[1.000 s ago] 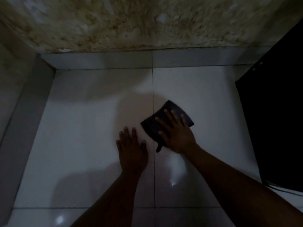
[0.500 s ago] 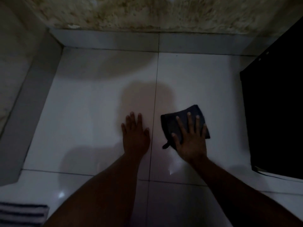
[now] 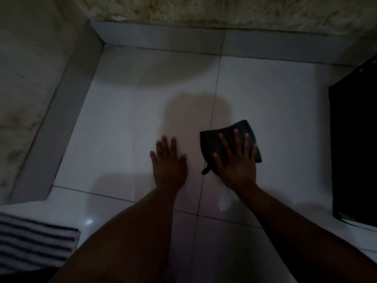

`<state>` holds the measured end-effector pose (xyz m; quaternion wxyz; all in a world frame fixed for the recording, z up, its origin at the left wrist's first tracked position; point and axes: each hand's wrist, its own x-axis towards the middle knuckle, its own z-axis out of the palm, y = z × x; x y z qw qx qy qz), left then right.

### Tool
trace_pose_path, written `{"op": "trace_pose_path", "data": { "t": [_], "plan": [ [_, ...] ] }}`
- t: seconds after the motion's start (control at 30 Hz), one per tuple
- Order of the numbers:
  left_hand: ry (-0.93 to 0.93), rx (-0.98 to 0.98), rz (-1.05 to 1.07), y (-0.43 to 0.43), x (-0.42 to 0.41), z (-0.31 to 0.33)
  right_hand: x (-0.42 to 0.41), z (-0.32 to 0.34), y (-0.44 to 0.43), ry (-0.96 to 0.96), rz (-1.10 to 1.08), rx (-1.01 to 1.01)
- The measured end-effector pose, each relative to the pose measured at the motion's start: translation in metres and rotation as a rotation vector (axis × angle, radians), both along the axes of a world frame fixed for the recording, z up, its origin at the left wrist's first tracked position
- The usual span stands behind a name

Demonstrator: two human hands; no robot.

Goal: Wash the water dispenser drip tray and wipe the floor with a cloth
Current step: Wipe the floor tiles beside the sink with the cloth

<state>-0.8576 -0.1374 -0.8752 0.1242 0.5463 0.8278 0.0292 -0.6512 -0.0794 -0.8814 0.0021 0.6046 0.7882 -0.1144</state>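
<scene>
Two bare hands lie flat on the floor: the left hand [image 3: 168, 163] and the right hand [image 3: 236, 162]. One dark folded cloth [image 3: 228, 137] lies under the right hand. One black boxy appliance [image 3: 355, 152] stands at the right edge. One piece of striped grey-and-white fabric [image 3: 34, 242] shows at the lower left. The glossy white tiled floor [image 3: 126, 123] shows parts of four tiles, split by two grout lines that cross near the forearms. One grey skirting strip [image 3: 163, 40] runs along two stained walls.

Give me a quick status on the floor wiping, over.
Right hand flat on dark cloth, fingers spread. Left hand braced on floor tile. Black appliance close on right.
</scene>
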Motion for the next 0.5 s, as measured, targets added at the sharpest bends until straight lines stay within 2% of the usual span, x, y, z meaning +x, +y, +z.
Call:
{"op": "trace_pose_path", "data": {
  "t": [0.1,0.17,0.27,0.37,0.5],
  "plan": [
    [0.023,0.014,0.057,-0.017,-0.013,-0.002,-0.015,0.000,-0.016,0.025,-0.064,-0.002],
    [0.020,0.002,0.142,-0.026,-0.023,-0.002,-0.029,-0.001,-0.038,0.084,0.056,-0.001],
    [0.019,0.054,0.300,-0.036,-0.031,-0.003,-0.061,-0.003,-0.076,0.223,0.361,-0.007],
    [0.024,0.088,0.430,-0.042,-0.041,-0.004,-0.093,-0.007,-0.087,0.272,0.438,-0.015],
    [0.000,0.080,0.380,-0.043,-0.048,0.000,-0.110,-0.010,-0.051,0.232,0.569,-0.003]
  ]
}}
